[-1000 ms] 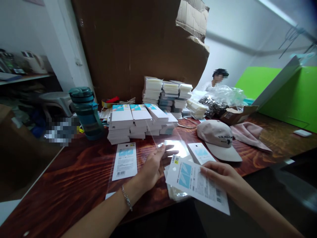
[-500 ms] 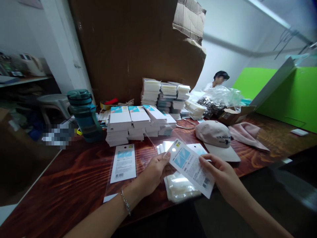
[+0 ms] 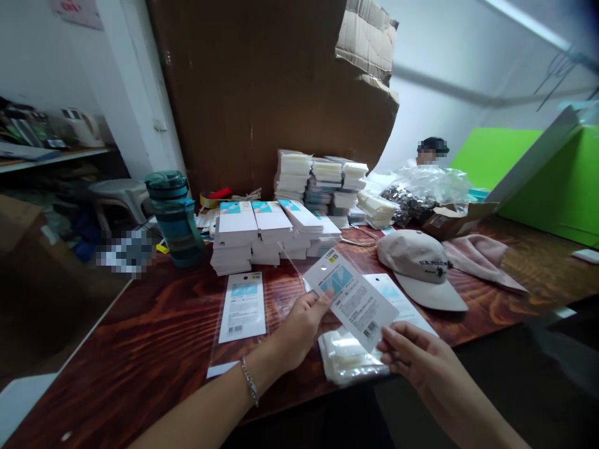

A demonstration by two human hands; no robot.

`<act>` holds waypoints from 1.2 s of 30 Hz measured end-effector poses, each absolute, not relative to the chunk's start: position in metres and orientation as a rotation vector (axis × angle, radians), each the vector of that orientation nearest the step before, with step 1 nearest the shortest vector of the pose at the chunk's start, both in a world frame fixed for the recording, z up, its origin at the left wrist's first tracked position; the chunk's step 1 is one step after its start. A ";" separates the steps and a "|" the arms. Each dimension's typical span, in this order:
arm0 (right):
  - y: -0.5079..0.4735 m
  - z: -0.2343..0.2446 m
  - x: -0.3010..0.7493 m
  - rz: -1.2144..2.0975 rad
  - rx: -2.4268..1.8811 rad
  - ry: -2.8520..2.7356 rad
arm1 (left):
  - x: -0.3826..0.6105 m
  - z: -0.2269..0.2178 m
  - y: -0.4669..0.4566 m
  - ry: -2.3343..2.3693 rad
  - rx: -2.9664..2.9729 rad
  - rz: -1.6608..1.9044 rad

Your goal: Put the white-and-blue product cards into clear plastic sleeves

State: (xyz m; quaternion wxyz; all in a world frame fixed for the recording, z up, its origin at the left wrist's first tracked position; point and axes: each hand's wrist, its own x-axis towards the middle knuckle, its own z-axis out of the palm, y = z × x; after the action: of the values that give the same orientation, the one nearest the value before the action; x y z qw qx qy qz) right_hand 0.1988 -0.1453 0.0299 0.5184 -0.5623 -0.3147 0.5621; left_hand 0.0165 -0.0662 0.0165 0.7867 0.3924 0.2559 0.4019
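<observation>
A white and blue printed card [image 3: 358, 305] with a barcode is held tilted above the table in the head view. My left hand [image 3: 299, 324] pinches its left edge between thumb and fingers. At its lower right corner, my right hand [image 3: 412, 355] grips it too. Beneath it lies a pile of clear plastic sleeves [image 3: 353, 365] at the table's front edge. Another printed card [image 3: 397, 296] is partly hidden behind the held one. Left of my hands, a card [image 3: 243, 312] rests flat on a clear sleeve.
Stacks of cards [image 3: 238, 240] stand at the middle back, with taller stacks [image 3: 292, 174] behind. A teal bottle [image 3: 173, 218] is at left. A beige cap [image 3: 416, 265], pink cloth [image 3: 486, 259] and open carton [image 3: 458, 218] lie right. A person [image 3: 431, 153] sits beyond.
My right hand has shifted down to the card's lower corner, and my left hand has slid along its left edge. The view has swung slightly left.
</observation>
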 end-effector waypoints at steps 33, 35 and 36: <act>-0.137 0.032 0.173 1.474 -1.099 -0.541 | 0.021 -0.008 -0.070 0.665 1.411 0.794; -0.138 0.029 0.171 1.416 -1.131 -0.568 | 0.019 -0.006 -0.070 0.664 1.422 0.781; -0.138 0.028 0.171 1.366 -1.175 -0.607 | 0.019 -0.005 -0.070 0.664 1.428 0.770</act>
State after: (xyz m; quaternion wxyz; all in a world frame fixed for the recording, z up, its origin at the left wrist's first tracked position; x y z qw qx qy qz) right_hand 0.1707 -0.1383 0.0280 0.5813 -0.5027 -0.2597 0.5848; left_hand 0.0186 -0.0697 -0.0045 0.6398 0.6261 0.2911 0.3377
